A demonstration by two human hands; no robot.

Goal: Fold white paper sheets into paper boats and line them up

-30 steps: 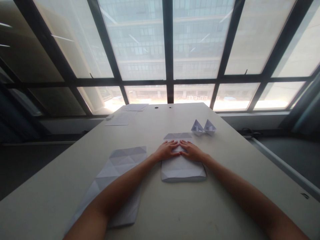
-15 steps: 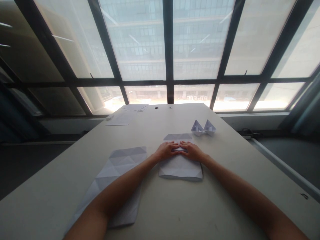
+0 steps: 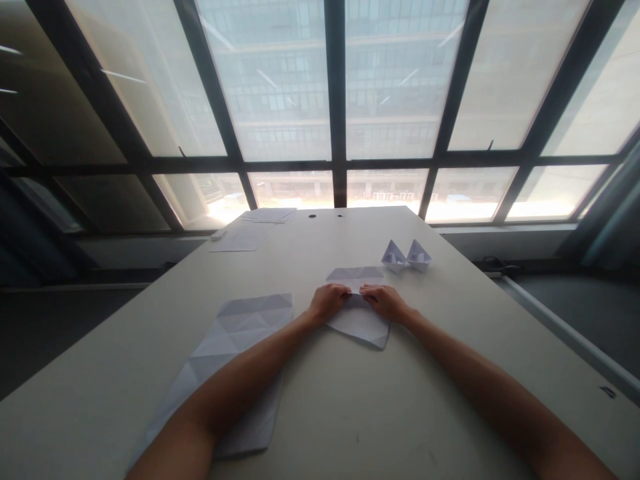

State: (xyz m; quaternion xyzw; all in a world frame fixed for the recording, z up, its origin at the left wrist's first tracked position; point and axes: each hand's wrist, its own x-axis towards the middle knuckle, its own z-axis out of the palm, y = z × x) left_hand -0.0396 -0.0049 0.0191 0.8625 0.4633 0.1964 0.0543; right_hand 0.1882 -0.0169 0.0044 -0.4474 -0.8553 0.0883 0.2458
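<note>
A creased sheet of white paper (image 3: 361, 322) lies in front of me, with a fold line running across it between my hands. My left hand (image 3: 330, 299) has its fingers curled and pinches the paper at the left of that fold. Opposite it, my right hand (image 3: 384, 300) pinches the same fold from the right. The paper's near part is lifted and tilted, and its far strip rests flat on the table. Under my left forearm is a larger creased sheet (image 3: 245, 333). Two small folded paper boats (image 3: 406, 256) stand just beyond my right hand.
The white table (image 3: 400, 413) reaches to a wall of dark-framed windows (image 3: 339, 100). Flat paper sheets (image 3: 270, 215) lie at its far left, with another sheet (image 3: 235, 240) nearer. A round dark hole (image 3: 312, 216) is at the far edge.
My fingers went from lying flat and stretched over the paper to curled and gripping the fold. The paper's near edge has risen and skewed away from me.
</note>
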